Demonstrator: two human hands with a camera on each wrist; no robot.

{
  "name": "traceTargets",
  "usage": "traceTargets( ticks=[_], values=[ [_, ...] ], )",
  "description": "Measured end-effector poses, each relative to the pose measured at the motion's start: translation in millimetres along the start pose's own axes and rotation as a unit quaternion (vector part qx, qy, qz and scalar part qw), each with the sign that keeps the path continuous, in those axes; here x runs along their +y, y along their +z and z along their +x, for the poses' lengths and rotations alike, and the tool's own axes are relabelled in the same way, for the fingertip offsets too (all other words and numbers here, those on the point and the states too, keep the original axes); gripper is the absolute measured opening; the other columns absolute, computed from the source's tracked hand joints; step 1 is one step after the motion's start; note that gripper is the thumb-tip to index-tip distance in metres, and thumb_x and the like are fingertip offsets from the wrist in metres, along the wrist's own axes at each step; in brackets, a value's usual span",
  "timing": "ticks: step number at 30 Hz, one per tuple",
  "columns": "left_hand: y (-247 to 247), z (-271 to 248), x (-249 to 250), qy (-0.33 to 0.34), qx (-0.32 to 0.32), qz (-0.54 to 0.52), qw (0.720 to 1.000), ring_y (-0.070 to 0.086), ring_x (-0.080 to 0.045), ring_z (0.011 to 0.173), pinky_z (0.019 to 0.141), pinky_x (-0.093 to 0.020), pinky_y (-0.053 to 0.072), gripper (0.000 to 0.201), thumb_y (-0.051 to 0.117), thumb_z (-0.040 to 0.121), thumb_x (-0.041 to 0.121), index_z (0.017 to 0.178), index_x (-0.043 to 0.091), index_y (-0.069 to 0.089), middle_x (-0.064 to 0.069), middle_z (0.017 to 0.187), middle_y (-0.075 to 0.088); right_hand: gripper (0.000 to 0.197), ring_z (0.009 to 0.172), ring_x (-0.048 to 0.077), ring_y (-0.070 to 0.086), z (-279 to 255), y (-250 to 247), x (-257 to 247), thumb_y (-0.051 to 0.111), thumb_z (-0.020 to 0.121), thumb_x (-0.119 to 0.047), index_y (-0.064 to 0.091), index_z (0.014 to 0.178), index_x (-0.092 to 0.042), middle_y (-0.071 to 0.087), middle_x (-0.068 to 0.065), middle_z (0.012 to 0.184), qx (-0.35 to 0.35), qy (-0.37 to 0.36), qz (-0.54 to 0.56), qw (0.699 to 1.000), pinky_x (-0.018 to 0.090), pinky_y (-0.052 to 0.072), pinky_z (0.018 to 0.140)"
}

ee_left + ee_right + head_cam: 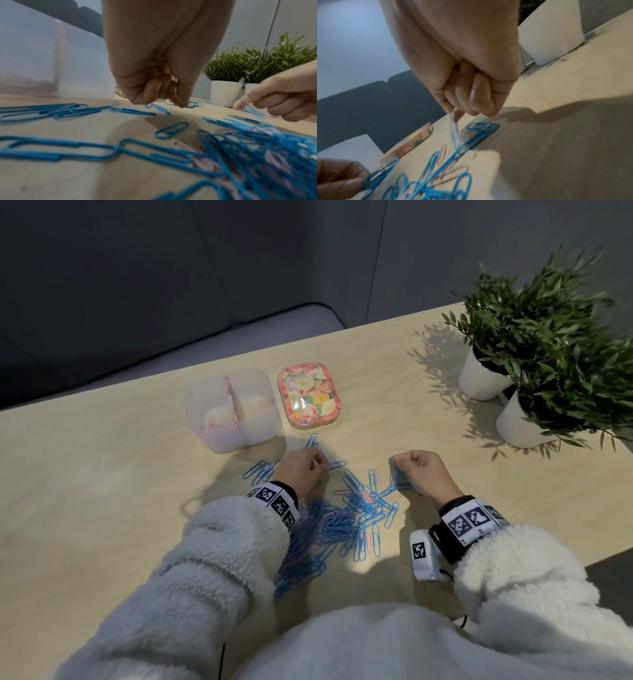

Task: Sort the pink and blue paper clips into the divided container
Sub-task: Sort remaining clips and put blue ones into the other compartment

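Observation:
A mixed pile of blue and pink paper clips (337, 523) lies on the table between my wrists, mostly blue. The translucent divided container (241, 436) stands beyond it to the left, with pink clips (214, 426) in its left compartment. My left hand (317, 462) is curled just past the pile and pinches blue clips (374, 178) against the table. My right hand (399, 465) is curled too and pinches a small bunch of blue clips (455, 131) that hangs, blurred, from its fingertips to the table. In the left wrist view the container (42, 54) stands close on the left.
A floral tin lid (309, 396) lies right of the container. Two white pots with green plants (486, 380) (522, 426) stand at the far right. Loose blue clips (260, 470) lie left of my left hand. The wooden table (102, 474) ends near the container's far side.

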State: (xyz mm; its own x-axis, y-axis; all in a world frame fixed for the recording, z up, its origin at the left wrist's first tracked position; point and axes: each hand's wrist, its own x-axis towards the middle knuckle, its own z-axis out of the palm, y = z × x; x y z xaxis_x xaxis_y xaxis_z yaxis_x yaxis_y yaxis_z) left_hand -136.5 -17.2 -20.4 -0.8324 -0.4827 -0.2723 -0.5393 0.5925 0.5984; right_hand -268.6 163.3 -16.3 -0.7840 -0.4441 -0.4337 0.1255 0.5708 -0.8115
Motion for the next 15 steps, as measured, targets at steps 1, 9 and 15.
traceTargets(
  ticks=[1, 9, 15],
  values=[
    [0, -1, 0, 0.000, 0.009, 0.016, 1.000, 0.043, -0.015, 0.063, 0.055, -0.026, 0.032, 0.014, 0.054, 0.089, 0.021, 0.094, 0.010, 0.061, 0.004, 0.065, 0.046, 0.019, 0.045, 0.000, 0.051, 1, 0, -1, 0.045, 0.092, -0.001, 0.062, 0.089, 0.006, 0.063, 0.010, 0.057, 0.007, -0.009, -0.013, 1.000, 0.009, 0.039, 0.045],
    [14, -18, 11, 0.085, -0.069, 0.101, 0.989, 0.058, -0.024, 0.095, 0.077, -0.033, 0.045, 0.015, 0.053, 0.089, 0.024, 0.100, 0.017, 0.060, -0.004, 0.104, 0.060, 0.011, 0.069, 0.022, 0.062, -21, 16, 4, 0.059, 0.083, -0.023, 0.065, 0.079, -0.032, 0.065, -0.002, 0.067, -0.079, -0.102, -0.228, 0.965, 0.036, 0.053, 0.074],
    [18, -18, 19, 0.087, -0.105, 0.138, 0.981, 0.055, -0.027, 0.103, 0.084, -0.036, 0.043, 0.016, 0.051, 0.089, 0.017, 0.099, 0.008, 0.060, -0.011, 0.110, 0.058, 0.010, 0.090, 0.025, 0.062, -36, 32, 4, 0.057, 0.085, -0.031, 0.066, 0.088, -0.028, 0.067, -0.001, 0.082, -0.058, -0.188, -0.417, 0.887, 0.029, 0.038, 0.067]
  ],
)
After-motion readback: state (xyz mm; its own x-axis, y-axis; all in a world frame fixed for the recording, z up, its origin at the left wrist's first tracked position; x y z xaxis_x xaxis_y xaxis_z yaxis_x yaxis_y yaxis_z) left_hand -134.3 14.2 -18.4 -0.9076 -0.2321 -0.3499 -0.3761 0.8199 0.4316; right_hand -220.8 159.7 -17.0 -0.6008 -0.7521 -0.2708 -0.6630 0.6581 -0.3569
